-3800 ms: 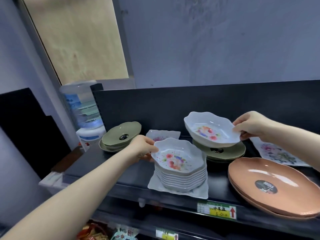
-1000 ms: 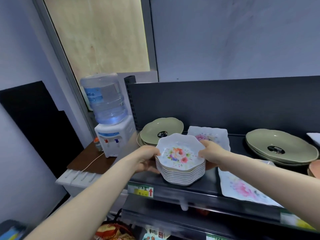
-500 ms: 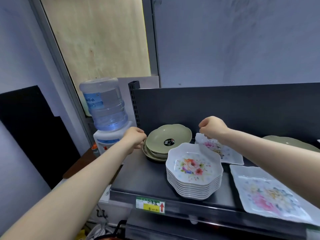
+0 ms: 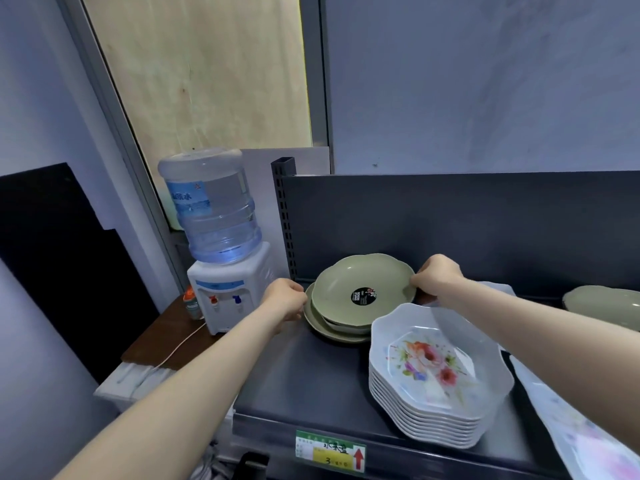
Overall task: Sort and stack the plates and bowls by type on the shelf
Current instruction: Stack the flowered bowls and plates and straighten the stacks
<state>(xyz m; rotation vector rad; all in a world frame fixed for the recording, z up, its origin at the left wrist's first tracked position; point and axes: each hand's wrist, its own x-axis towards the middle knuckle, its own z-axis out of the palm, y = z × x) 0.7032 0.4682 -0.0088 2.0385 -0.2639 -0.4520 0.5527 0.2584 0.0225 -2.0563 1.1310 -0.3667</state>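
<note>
From the head camera, a stack of green plates sits at the back left of the shelf, squarely between the two hands and just behind a pile of flowered bowls. The right hand pinches the top plate's right rim. The left hand is curled at the opposite rim, its grip hidden, and neither hand looks nearer.

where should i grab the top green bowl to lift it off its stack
By its rim, at the left and right edges, one hand from each side. The top green bowl is wide, shallow and nested in those below, so only the flared rim stands free. The right hand pinches the right rim; the left hand is beside the left.
</note>
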